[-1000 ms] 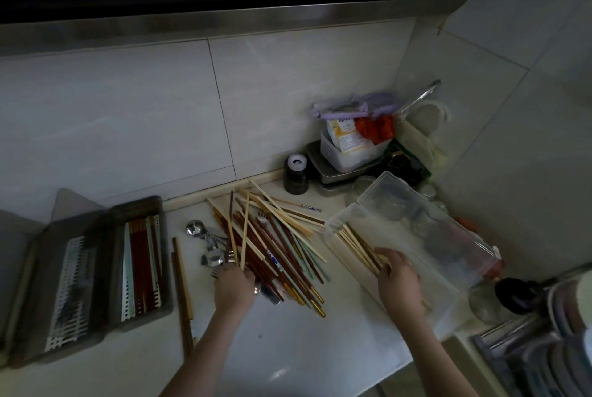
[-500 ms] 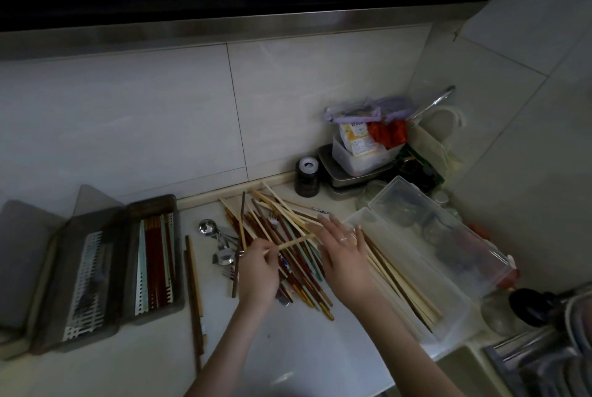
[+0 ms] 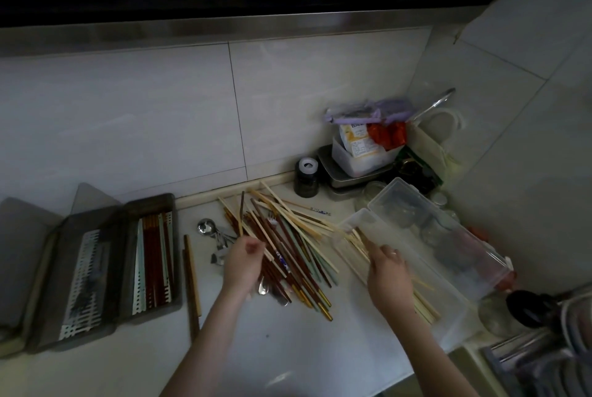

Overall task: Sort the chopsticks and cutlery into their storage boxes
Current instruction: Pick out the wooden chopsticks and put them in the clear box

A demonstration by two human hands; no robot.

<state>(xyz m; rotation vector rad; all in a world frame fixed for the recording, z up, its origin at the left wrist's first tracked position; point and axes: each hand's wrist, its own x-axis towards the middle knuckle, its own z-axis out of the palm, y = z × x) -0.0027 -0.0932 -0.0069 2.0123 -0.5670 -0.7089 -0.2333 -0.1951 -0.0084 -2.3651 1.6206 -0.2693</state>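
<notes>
A mixed pile of chopsticks point(image 3: 288, 242), red-brown, pale wood and greenish, lies on the white counter, with metal spoons point(image 3: 208, 228) at its left edge. My left hand point(image 3: 243, 265) pinches one thin chopstick point(image 3: 241, 214) that points up over the pile. Over the clear plastic box point(image 3: 448, 311) my right hand point(image 3: 389, 278) holds a pale wooden chopstick point(image 3: 363, 238); several pale chopsticks lie inside. The box's lid point(image 3: 432, 230) is open behind it. A dark grey box point(image 3: 150, 201) on the left holds red-brown chopsticks on a white rack.
Two long brown chopsticks point(image 3: 191, 278) lie apart beside the grey box. A black jar point(image 3: 306, 177), a scale carrying a plastic tub point(image 3: 362, 159) and glass jars crowd the back right corner. A dish rack point(image 3: 544, 348) stands at the lower right, past the counter edge.
My right hand has moved from the pile to the clear box, carrying a pale chopstick. My left hand has passed that stick over and now pinches another one from the pile.
</notes>
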